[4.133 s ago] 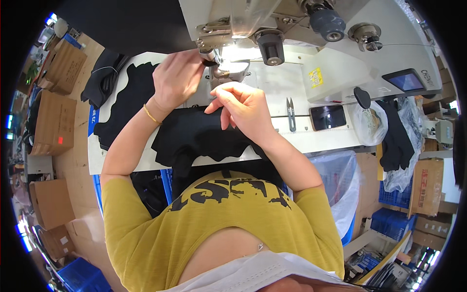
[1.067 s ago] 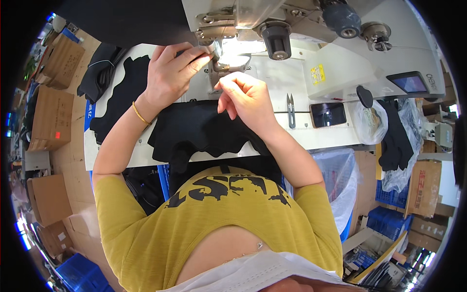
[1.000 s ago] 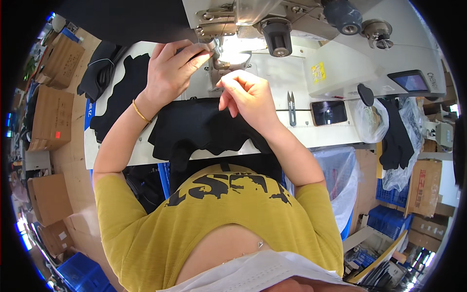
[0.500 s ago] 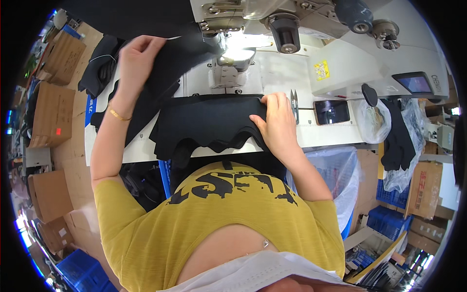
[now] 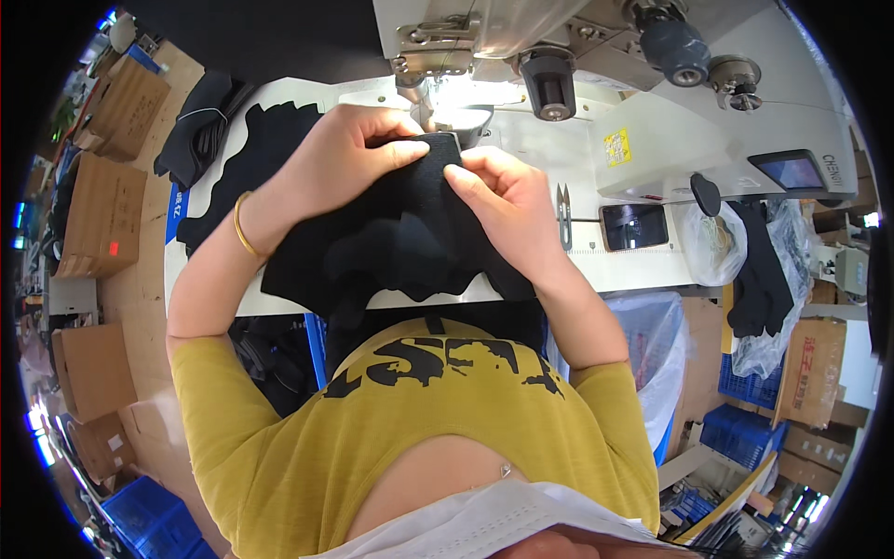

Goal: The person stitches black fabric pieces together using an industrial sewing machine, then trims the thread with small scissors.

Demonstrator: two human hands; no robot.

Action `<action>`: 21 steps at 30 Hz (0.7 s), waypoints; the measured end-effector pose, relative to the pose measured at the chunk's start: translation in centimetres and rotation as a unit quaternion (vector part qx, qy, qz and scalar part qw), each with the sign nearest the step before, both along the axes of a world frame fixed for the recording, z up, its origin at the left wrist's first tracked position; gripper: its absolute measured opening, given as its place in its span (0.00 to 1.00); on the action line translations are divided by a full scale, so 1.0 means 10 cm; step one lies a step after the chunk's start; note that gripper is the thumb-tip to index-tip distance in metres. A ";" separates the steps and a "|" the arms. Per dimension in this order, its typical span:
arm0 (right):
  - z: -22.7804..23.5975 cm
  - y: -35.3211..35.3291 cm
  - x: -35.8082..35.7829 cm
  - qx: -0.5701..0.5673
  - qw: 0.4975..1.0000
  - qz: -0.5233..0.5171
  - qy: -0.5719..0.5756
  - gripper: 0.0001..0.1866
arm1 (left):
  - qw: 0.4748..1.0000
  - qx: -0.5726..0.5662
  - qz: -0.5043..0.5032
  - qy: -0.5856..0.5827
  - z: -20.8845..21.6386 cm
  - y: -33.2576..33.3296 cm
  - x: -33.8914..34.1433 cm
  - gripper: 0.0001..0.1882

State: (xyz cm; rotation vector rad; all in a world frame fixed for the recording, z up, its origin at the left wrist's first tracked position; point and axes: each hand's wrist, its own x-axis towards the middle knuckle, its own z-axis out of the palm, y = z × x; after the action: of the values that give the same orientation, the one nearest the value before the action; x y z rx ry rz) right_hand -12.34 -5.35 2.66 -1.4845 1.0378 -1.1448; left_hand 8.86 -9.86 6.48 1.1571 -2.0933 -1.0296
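Both the left hand (image 5: pixel 343 156) and the right hand (image 5: pixel 510 200) grip one piece of black cloth (image 5: pixel 421 191), raised at its far edge just in front of the lit stitching area of a sewing machine (image 5: pixel 684 140). Left: fingers narrow, thumb laid flat on the near face of the cloth, fingertips behind it and hidden. Right: thumb and bent index finger pinch the upper right corner, gap between them closed on the fabric; remaining fingers curled, partly hidden. Cloth position: between the hands, its lower part hanging toward the near edge of the white table (image 5: pixel 619 268) over more black fabric with a wavy border; where one layer ends and the next begins, cannot tell. Contact between the cloth's top edge and the machine: cannot tell. Left of the left forearm, further black pieces (image 5: pixel 247 154) lie flat on the table; beyond these, a tied black bundle (image 5: pixel 198 129). Right of the right hand, in order: thread snips (image 5: pixel 564 222), points away from the wearer; a dark phone (image 5: pixel 635 228), lying flat; a clear plastic bag (image 5: pixel 712 244) at the table's right end. Gold-coloured bracelet (image 5: pixel 244 225) on the left wrist.
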 end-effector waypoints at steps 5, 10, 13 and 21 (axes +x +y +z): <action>-0.24 -0.25 0.14 0.089 0.988 0.037 -0.123 0.13 | 0.985 0.148 0.054 0.076 0.04 -0.31 0.10 0.11; -0.23 -0.31 0.20 0.050 0.991 0.003 -0.128 0.15 | 0.982 0.107 0.068 0.140 0.00 -0.42 0.08 0.08; -0.09 -0.26 0.15 0.126 0.989 0.011 -0.082 0.10 | 0.974 0.146 0.113 0.134 -0.01 -0.46 0.09 0.07; -0.09 -0.24 0.17 0.106 0.988 0.006 -0.110 0.11 | 0.974 0.113 0.094 0.171 -0.06 -0.47 0.10 0.09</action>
State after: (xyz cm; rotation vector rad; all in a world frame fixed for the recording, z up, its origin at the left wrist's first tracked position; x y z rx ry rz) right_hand -10.59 -7.71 1.73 -1.1678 0.9648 -1.1242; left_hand 9.81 -14.59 5.85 1.1636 -1.6007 -1.2966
